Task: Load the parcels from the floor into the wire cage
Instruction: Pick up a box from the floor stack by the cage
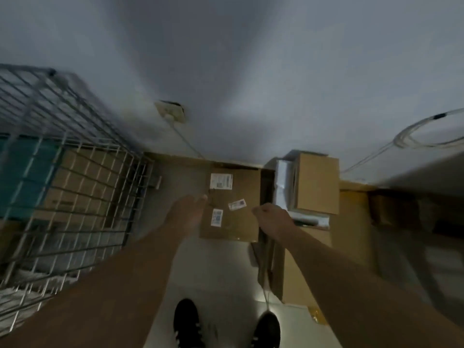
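parcel (pixel 233 204) flat on the floor (pixel 221 272), one hand coming in at each side

brown, labelled, it lies by the wall between the wire cage (pixel 75 156) on my left and a stack of boxes (pixel 317 183) on my right. left hand (pixel 187 209) is over its left edge, fingers straight and together, holding nothing. right hand (pixel 272 218) is at the right edge, fingers curled; too blurred to tell if they grip. i judge a hand per side suits a wide flat box. cage already holds cartons.
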Demonstrator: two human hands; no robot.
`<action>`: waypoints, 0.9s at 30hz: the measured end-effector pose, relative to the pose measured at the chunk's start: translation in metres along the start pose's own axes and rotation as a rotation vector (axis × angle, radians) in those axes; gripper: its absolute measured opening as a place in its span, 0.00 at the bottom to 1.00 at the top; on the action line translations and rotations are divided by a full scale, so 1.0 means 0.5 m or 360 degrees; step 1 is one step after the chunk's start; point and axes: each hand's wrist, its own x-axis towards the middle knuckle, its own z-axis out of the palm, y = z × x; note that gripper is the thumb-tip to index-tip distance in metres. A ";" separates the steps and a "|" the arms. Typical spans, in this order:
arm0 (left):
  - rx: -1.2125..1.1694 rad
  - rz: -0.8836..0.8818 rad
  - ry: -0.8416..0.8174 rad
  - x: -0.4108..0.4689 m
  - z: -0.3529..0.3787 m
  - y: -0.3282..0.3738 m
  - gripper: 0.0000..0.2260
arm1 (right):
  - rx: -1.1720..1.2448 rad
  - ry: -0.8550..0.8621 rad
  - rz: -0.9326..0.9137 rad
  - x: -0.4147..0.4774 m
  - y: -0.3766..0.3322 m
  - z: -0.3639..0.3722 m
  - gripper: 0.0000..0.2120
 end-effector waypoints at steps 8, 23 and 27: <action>-0.0218 -0.0151 -0.0109 0.290 0.218 -0.167 0.30 | 0.0112 -0.0096 0.0506 0.280 0.133 0.271 0.27; -0.1145 -0.0090 -0.0433 0.603 0.411 -0.247 0.39 | 0.1035 0.0384 0.0509 0.598 0.275 0.404 0.49; -0.1207 -0.0032 -0.0579 0.619 0.406 -0.239 0.29 | 0.1207 0.0295 0.0438 0.613 0.284 0.405 0.48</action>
